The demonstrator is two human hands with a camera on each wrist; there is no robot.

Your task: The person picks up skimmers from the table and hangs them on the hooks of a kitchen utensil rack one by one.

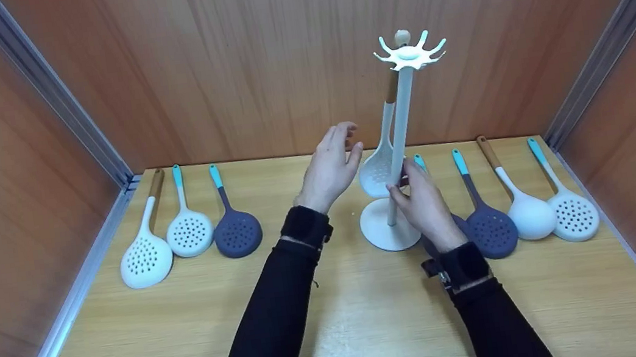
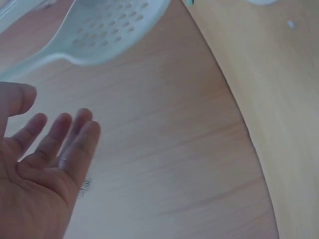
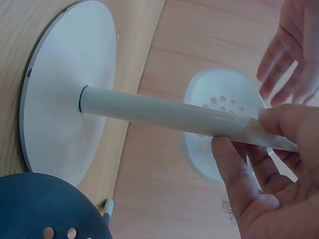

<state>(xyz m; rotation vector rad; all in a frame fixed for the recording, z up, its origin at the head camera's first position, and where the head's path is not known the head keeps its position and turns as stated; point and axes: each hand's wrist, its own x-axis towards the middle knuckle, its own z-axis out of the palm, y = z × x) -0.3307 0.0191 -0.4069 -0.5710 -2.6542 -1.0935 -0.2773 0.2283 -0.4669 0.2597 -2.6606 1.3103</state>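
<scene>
A white utensil stand (image 1: 403,124) with a ring of hooks on top stands right of centre on the table. From its far side hangs a white skimmer (image 1: 377,172) with a wooden handle, its holed head low beside the pole. My right hand (image 1: 424,204) grips the pole (image 3: 164,112) between thumb and fingers, above the round base (image 3: 65,99). My left hand (image 1: 329,168) is in the air just left of the skimmer, fingers loosely spread. In the left wrist view, that hand (image 2: 45,164) holds nothing and stays apart from the skimmer (image 2: 109,30).
Two white skimmers (image 1: 146,261) (image 1: 190,233) and a dark skimmer (image 1: 238,233) lie at the left. At the right lie another dark skimmer (image 1: 492,232), a white ladle (image 1: 532,218) and a white skimmer (image 1: 575,217). A dark utensil is partly hidden behind my right wrist. Wooden panels (image 1: 241,59) enclose the table.
</scene>
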